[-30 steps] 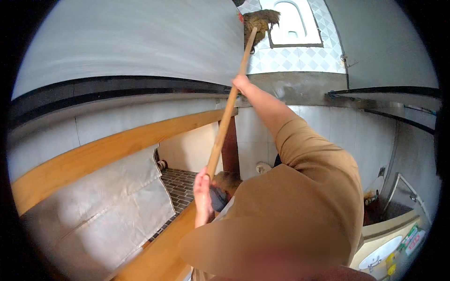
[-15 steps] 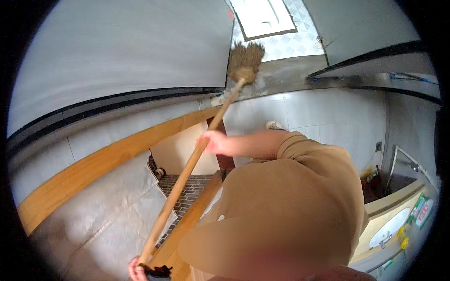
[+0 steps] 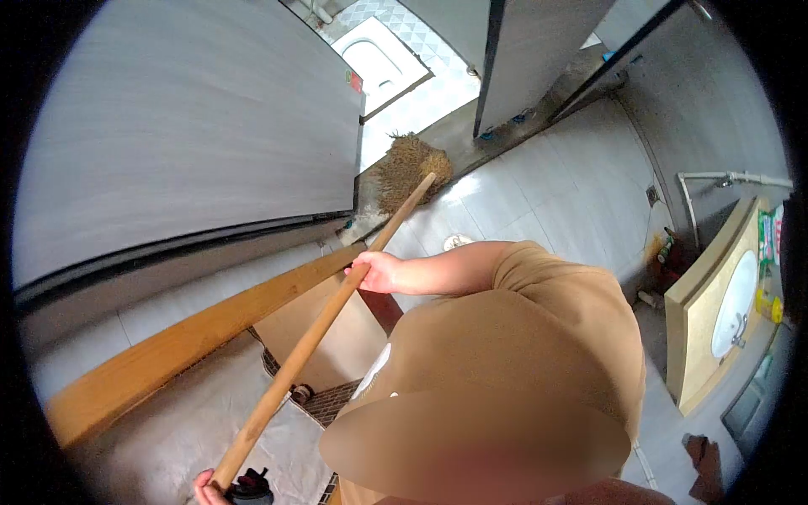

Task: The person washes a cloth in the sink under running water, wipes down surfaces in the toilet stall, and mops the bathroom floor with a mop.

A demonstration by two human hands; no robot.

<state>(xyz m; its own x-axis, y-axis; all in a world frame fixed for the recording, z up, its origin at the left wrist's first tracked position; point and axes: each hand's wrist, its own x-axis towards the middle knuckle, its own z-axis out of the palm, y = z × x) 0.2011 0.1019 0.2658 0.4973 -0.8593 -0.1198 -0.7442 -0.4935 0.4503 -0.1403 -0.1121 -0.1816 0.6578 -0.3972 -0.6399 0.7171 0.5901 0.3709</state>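
A straw broom (image 3: 411, 172) rests its bristle head on the grey stone sill at the stall doorway, and its long wooden handle runs down to the lower left. My right hand (image 3: 379, 271) is wrapped round the middle of the handle. Near the bottom left edge, my left hand (image 3: 210, 488) grips the handle's end, partly cut off by the frame. Beyond the bristles lies a white squat toilet (image 3: 376, 57) set in patterned tiles.
Grey partitions (image 3: 194, 126) flank the stall. A wooden beam (image 3: 194, 341) crosses at left above a plastic-like sheet (image 3: 185, 421). At right are a washbasin (image 3: 735, 305) and a white pipe (image 3: 741, 178). A shoe (image 3: 457, 241) shows on the tiled floor.
The broom head has come out of the stall from beside the toilet onto the sill. My left hand has moved down and left; my right hand is nearer my body. The view has turned.
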